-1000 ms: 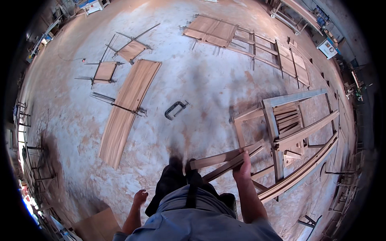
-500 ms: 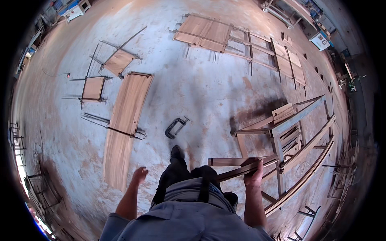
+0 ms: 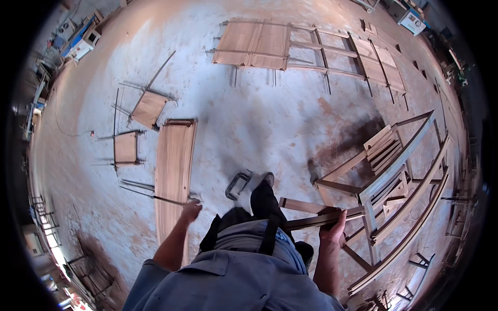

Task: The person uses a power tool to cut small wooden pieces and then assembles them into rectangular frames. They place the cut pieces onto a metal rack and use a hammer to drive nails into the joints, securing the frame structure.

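Observation:
My right hand (image 3: 333,228) is closed around dark brown wooden bars (image 3: 302,223), held low at my right side. One paler bar end (image 3: 301,205) sticks out to the left at an angle; whether the bars are joined I cannot tell. Loosely curled, my left hand (image 3: 191,212) hangs at my left with nothing seen in it. In the view it overlaps the edge of a long wooden panel (image 3: 174,166), close to the end of a bar clamp (image 3: 168,200) lying across that panel. A black C-clamp (image 3: 238,185) lies on the floor by my forward shoe (image 3: 268,179).
At right stands a metal-framed rack (image 3: 399,171) with wooden strips and long wooden rails (image 3: 415,207). Clamped wooden panels (image 3: 251,44) and an open wooden frame (image 3: 327,54) lie ahead. Two small clamped panels (image 3: 149,108) sit at far left. A machine (image 3: 83,46) stands beyond.
I have moved forward, with my other foot now in front beside the C-clamp. My left hand has swung forward toward the long panel. My right hand still carries the wooden bars.

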{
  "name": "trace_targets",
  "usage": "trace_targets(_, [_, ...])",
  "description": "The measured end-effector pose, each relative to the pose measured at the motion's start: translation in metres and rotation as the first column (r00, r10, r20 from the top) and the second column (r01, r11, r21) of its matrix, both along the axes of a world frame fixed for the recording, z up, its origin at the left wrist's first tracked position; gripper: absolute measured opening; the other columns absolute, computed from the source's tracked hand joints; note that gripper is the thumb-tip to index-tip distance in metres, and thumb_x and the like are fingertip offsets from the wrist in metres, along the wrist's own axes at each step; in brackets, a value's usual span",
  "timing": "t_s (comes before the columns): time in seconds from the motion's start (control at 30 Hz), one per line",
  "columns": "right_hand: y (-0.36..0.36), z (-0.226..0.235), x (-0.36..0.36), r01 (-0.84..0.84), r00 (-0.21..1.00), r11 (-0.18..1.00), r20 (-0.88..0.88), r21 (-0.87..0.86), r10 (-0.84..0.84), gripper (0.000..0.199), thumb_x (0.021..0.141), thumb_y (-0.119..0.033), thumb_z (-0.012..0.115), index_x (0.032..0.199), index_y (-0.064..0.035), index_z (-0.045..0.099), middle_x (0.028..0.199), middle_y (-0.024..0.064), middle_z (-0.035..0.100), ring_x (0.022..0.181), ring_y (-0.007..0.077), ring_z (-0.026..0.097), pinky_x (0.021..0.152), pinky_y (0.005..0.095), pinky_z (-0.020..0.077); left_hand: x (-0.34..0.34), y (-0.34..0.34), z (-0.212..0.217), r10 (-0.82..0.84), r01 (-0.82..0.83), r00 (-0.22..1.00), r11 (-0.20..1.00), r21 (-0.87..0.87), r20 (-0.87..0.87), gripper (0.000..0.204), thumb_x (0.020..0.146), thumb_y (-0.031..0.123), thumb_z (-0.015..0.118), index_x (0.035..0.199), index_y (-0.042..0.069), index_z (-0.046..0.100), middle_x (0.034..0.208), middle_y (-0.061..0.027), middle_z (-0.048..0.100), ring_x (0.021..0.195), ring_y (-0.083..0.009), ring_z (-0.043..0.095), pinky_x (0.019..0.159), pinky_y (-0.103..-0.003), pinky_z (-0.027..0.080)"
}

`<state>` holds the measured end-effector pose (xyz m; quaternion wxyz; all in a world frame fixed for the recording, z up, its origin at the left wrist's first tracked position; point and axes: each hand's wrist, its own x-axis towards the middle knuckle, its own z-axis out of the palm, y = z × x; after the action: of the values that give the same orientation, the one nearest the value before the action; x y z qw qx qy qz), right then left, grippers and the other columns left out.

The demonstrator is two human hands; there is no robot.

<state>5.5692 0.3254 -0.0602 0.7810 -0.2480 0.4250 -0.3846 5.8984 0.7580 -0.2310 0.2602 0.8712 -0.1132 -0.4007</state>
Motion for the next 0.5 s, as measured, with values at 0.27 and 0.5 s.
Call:
trace_targets(0.27, [-0.067, 0.041, 0.077, 0.092, 0.996, 0.994, -0.014, -0.064, -0.093, 0.039, 0.092, -0.049, 0.058, 0.094, -0.0094, 0.058, 0.081, 0.0092, 0.061, 0.074, 0.0248, 0.058, 0.07, 0.0395, 0.0467, 0.049, -0.125, 0.049, -0.198, 0.2, 0.975, 0.98, 0.016, -0.099, 0.045, 0.085, 0.032, 0.059, 0.12, 0.005, 0.062, 0.11, -0.0209, 0.067, 0.104, -0.0325, 0.064, 0.09, -0.04, 0.05])
trace_targets(0.5, [-0.081, 0.046, 0.106, 0.24, 0.963, 0.964, -0.099, -0.118, -0.252, 0.049, 0.092, -0.052, 0.053, 0.108, -0.0065, 0.06, 0.084, 0.0103, 0.064, 0.075, 0.0267, 0.06, 0.07, 0.0416, 0.0481, 0.158, -0.171, 0.031, -0.326, 0.326, 0.945, 0.943, 0.064, -0.013, 0.047, 0.085, 0.031, 0.058, 0.12, 0.001, 0.062, 0.115, -0.0201, 0.066, 0.109, -0.0344, 0.062, 0.095, -0.039, 0.048])
